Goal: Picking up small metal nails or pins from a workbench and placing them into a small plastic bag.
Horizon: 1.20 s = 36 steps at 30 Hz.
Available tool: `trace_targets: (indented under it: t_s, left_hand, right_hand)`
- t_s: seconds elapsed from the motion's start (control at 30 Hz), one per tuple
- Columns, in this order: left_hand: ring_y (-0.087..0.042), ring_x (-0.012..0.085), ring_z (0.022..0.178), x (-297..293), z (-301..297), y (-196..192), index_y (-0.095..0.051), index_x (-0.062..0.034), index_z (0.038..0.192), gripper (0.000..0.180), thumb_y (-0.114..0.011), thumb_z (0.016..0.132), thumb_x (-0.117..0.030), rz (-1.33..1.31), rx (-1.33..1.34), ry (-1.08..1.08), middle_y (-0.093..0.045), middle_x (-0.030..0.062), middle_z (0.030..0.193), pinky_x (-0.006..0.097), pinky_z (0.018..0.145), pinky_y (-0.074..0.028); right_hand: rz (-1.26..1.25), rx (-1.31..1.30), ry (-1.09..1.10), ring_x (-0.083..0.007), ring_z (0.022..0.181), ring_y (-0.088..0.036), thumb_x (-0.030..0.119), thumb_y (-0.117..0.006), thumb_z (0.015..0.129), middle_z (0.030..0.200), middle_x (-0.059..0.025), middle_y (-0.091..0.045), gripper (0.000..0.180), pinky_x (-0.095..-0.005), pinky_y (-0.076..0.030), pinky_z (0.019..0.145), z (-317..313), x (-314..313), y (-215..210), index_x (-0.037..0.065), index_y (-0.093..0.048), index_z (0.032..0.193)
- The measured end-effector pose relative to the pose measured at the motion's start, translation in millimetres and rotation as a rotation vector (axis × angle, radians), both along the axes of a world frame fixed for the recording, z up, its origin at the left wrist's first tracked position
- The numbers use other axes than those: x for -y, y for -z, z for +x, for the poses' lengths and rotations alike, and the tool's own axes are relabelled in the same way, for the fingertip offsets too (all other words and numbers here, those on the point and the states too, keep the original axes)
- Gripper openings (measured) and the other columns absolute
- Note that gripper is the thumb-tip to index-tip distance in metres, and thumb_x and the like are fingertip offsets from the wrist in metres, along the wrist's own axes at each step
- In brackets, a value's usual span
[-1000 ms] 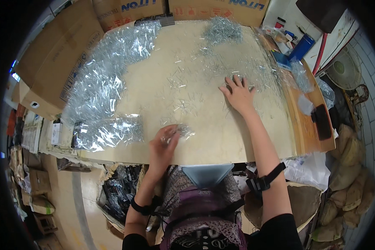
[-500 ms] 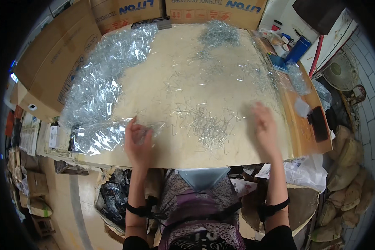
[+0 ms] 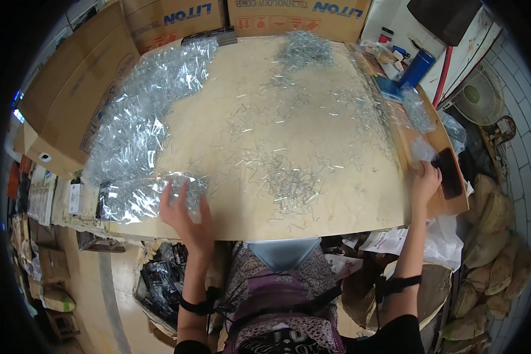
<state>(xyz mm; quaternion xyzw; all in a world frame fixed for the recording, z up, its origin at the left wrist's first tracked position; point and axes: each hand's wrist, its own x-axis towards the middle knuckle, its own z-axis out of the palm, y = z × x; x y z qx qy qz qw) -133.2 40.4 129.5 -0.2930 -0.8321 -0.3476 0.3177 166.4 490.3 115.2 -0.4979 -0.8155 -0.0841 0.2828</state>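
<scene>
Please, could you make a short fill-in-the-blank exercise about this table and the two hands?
The left hand is closer to the large shiny pile than the ____ hand is.
The tall canister beyond the right hand is ____ in colour.
The big boxes along the far edge of the table are made of ____.

Missing words: right; blue; cardboard.

Left hand (image 3: 188,221) blurred; palm of right hand (image 3: 426,182) hidden; right rear carton (image 3: 295,19) cut off at top.

The left hand (image 3: 190,224) is spread and half-curled, while the right hand (image 3: 428,180), extended outward, is bunched.
</scene>
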Motion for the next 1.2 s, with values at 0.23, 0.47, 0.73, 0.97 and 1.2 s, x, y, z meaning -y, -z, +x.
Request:
trace_targets:
  t_s: [0.23, 0.47, 0.73, 0.97, 1.2]
  left_hand:
    - [-0.039, 0.0342, 0.128, -26.0, 58.0, -10.7, -0.064, -0.0041, 0.11, 0.034, -0.07, 0.077, 0.001, -0.035, 0.137, 0.372, -0.045, 0.0159, 0.134, 0.044, 0.104, -0.032]
    - [-0.044, 0.0349, 0.123, -27.1, 77.4, -5.1, -0.065, -0.007, 0.109, 0.034, -0.071, 0.077, 0.0, -0.059, 0.191, 0.473, -0.048, 0.0159, 0.131, 0.044, 0.104, -0.033]
    - [-0.051, 0.0253, 0.12, -37.7, 96.8, -26.8, -0.049, 0.0011, 0.129, 0.053, -0.068, 0.08, 0.0, 0.225, 0.85, 0.937, -0.053, 0.0171, 0.126, 0.035, 0.101, -0.04]
    - [-0.067, 0.0197, 0.07, -23.0, 107.4, -6.8, -0.066, -0.0015, 0.094, 0.008, -0.065, 0.086, -0.004, 0.009, 0.924, 0.922, -0.068, 0.0103, 0.079, 0.03, 0.066, -0.052]
    - [-0.063, 0.0184, 0.058, -1.7, 119.1, 8.1, -0.056, -0.0007, 0.112, 0.02, -0.051, 0.093, -0.006, -0.196, 0.993, 0.844, -0.062, 0.0111, 0.066, 0.03, 0.055, -0.047]
  right_hand:
    - [0.022, -0.079, -0.105, -0.0301, 0.12, -0.055, 0.029, -0.056, 0.094, 0.118, -0.0134, -0.065, 0.031, -0.0454, -0.027, 0.111, -2.8, -19.5, 16.3, 0.008, -0.068, 0.114]
    - [0.209, -0.109, -0.171, -0.0286, 0.09, -0.065, 0.014, -0.059, 0.089, 0.089, -0.0125, -0.069, 0.013, -0.0422, -0.033, 0.105, -9.3, 10.3, 0.3, 0.006, -0.07, 0.091]
    - [-1.425, -0.872, -0.974, -0.022, 0.077, -0.068, 0.008, -0.052, 0.097, 0.082, -0.0136, -0.067, 0.011, -0.0328, -0.054, 0.073, -43.5, 246.5, -35.8, -0.002, -0.056, 0.097]
    - [-1.168, -0.889, -0.923, -0.0177, 0.079, -0.065, 0.004, -0.058, 0.093, 0.088, -0.0115, -0.068, 0.024, -0.0287, -0.051, 0.076, -53.9, 311.9, -16.8, -0.002, -0.055, 0.116]
    - [-1.549, -0.662, -0.743, -0.0073, 0.063, -0.056, 0.005, -0.063, 0.09, 0.076, -0.0019, -0.061, 0.008, -0.0222, -0.045, 0.058, -44.3, 313.0, -4.0, 0.001, -0.065, 0.097]
